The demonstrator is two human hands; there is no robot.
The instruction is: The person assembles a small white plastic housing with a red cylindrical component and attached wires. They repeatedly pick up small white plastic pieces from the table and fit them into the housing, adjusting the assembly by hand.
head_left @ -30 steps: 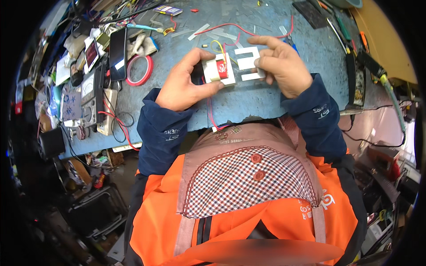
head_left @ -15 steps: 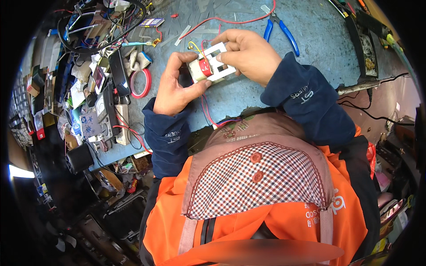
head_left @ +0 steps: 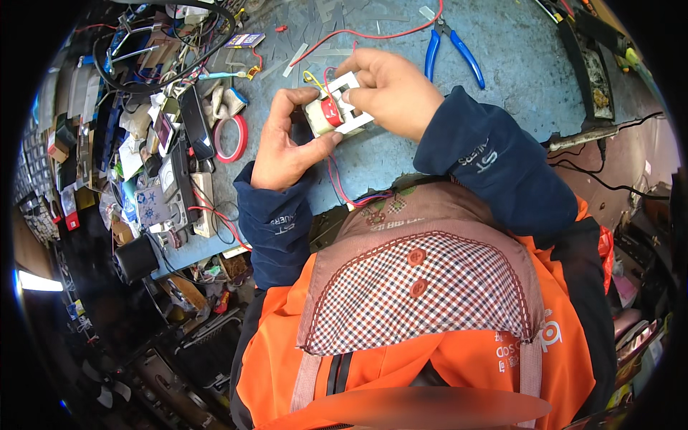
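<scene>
Over the bench, I hold a small white block with a red patch, an open white frame part and thin yellow and red wires; its exact kind is unclear. My left hand grips its left side between thumb and fingers. From the upper right, my right hand pinches the frame's right part, and its fingers hide much of that side. More red and blue wires hang below, near the bench edge. Blue-handled cutters lie beyond my right hand, touched by neither hand.
A red tape roll and a dark phone lie left of my left hand, among piled parts and cables. A long red wire crosses the blue bench near scattered grey strips. A dark tray stands at the right.
My right hand has shifted slightly left over the frame and covers more of it. My left hand keeps its hold on the block.
</scene>
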